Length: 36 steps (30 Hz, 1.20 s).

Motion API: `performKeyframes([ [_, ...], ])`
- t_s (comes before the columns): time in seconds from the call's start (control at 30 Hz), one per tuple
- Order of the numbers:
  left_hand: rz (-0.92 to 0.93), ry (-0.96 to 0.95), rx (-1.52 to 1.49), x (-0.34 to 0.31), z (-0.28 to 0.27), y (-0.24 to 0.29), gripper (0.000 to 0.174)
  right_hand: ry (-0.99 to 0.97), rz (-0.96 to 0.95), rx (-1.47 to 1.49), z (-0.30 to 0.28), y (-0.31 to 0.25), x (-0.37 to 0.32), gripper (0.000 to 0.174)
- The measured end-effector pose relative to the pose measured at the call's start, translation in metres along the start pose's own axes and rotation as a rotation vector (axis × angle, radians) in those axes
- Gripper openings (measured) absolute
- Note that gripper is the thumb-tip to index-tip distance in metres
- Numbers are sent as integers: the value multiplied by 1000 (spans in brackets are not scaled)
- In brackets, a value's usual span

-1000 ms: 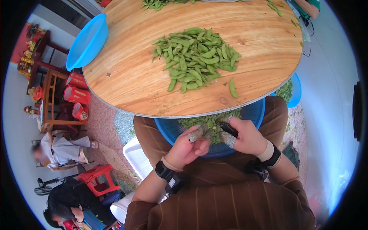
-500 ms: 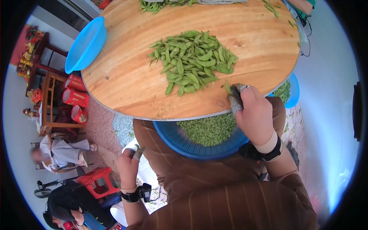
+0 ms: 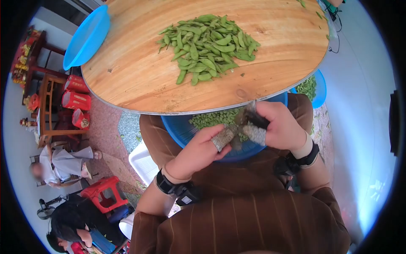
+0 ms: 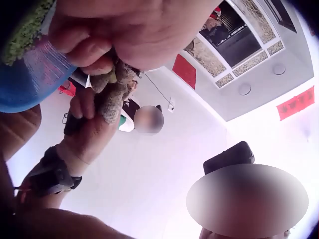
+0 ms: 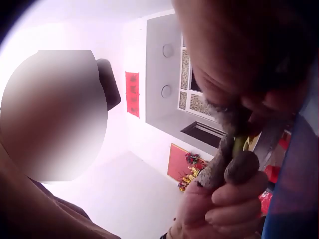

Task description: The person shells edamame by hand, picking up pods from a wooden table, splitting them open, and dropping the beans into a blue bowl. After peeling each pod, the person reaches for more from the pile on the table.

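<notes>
My left hand (image 3: 196,150) and right hand (image 3: 282,125) meet over a blue basin (image 3: 174,129) on the lap, just below the table edge. Grey wraps cover the thumbs and some fingertips. Between the wrapped tips a green soybean pod (image 5: 240,144) shows as a small sliver, pinched by both hands; most of it is hidden. Something black (image 3: 259,120) lies along the right hand's fingers. Shelled green beans (image 3: 207,120) fill the basin's bottom. Ahead on the round wooden table (image 3: 135,80) lies a heap of unshelled pods (image 3: 207,48).
A light blue basket (image 3: 86,38) leans at the table's left edge. Right of the knee stands another blue basin (image 3: 321,91) with green pods. On the left are a white tray (image 3: 141,163), a red stool (image 3: 103,192) and two seated people.
The right hand has picked up the lone pod near the table edge and come back over the basin. The left hand, away by the white tray half a second ago, has returned to meet it.
</notes>
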State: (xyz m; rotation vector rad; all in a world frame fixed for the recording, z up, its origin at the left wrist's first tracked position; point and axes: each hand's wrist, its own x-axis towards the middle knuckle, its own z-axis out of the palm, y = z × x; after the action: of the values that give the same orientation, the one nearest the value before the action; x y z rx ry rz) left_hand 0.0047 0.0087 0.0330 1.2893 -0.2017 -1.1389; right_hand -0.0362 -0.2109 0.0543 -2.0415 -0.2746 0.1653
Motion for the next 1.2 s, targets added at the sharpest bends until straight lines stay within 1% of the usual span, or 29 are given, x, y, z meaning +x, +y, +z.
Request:
performKeyframes([
  [0.03, -7, -7, -1, 3, 3, 0, 16, 4, 9, 2, 2, 3, -2, 22],
  [0.1, 46, 90, -159, 7, 7, 5, 15, 218, 66, 147, 9, 12, -2, 22],
  [0.13, 48, 90, -157, 8, 9, 6, 15, 200, 17, 127, 11, 14, -4, 23],
  [0.17, 84, 154, -133, 9, 12, 6, 14, 199, 7, 125, 12, 12, -5, 23],
  [0.2, 123, 219, -107, 9, 13, 7, 14, 156, -4, 145, 14, 8, -6, 24],
  [0.23, 134, 225, -104, 9, 13, 5, 14, 112, -14, 165, 15, 5, -7, 24],
  [0.27, 187, 216, -90, 10, 12, 2, 14, 53, 5, 173, 15, 0, -7, 23],
  [0.3, 238, 206, -76, 10, 11, -2, 14, 49, -5, 171, 16, 0, -7, 23],
  [0.37, 242, 203, -57, 9, 6, -5, 17, 27, 16, 219, 20, 2, -7, 26],
  [0.4, 255, 200, 54, 8, 6, -3, 14, 37, 5, 228, 21, 3, -6, 31],
  [0.43, 266, 194, 164, 7, 6, -2, 13, 38, 3, 228, 20, 1, -5, 31],
  [0.47, 266, 193, 167, 7, 7, -1, 13, -12, 85, 291, 18, -3, -5, 32],
  [0.5, 309, 236, 249, 7, 9, -2, 16, -61, 168, 354, 17, -5, -5, 34],
  [0.53, 351, 279, 330, 7, 10, -2, 21, -57, 169, 354, 17, -3, -5, 34],
  [0.57, 351, 275, 330, 7, 10, -3, 21, -75, 167, 401, 18, 1, -7, 36],
  [0.63, 362, 305, 432, 8, 9, -5, 23, -92, 165, 445, 17, 2, -9, 39],
  [0.7, 376, 326, 453, 8, 8, -8, 22, -145, 269, 614, 14, -2, -10, 39],
  [0.77, 390, 350, 473, 9, 8, -9, 22, -146, 266, 657, 16, 1, -10, 37],
  [0.83, 457, 395, 579, 9, 8, -8, 21, -147, 263, 701, 18, 3, -10, 36],
  [0.9, 480, 406, 604, 9, 6, -9, 21, -168, 239, 769, 18, 5, -10, 37],
  [1.07, 518, 430, 686, 9, 7, -10, 21, -162, 238, 788, 20, 7, -9, 37],
  [1.13, 695, 476, 1037, 11, 6, -11, 16, -165, 243, 791, 19, 7, -8, 37],
  [1.17, 696, 475, 1037, 8, 5, -8, 16, -201, 287, 870, 16, 3, -8, 35],
  [1.2, 415, 272, 596, 2, 4, -2, 13, -237, 332, 949, 14, 2, -9, 33],
])
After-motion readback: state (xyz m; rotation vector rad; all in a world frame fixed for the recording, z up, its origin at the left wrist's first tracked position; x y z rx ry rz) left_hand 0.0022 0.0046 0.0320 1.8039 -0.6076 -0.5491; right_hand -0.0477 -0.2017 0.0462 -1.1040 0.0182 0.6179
